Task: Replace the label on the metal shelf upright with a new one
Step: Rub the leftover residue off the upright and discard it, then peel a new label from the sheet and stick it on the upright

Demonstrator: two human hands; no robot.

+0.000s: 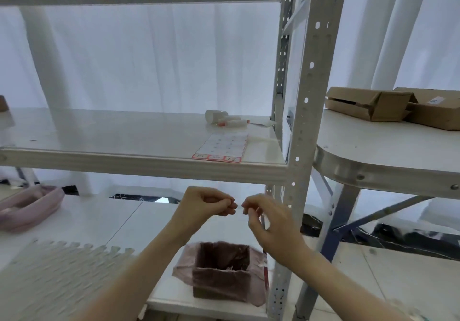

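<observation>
Pinching a tiny bit (239, 206) between them, your left hand (209, 205) and right hand (263, 217) are above the bin (221, 271), beside the upright (302, 121). It may be a label; I can't tell. It could fold or stick to your fingers. The label sheet (221, 146) lies on the shelf (124, 164).

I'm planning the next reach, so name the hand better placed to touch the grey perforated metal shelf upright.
Right, probably. The right hand sits just beside the grey perforated metal upright, while the left hand is further left, with the right hand between it and the upright.
</observation>
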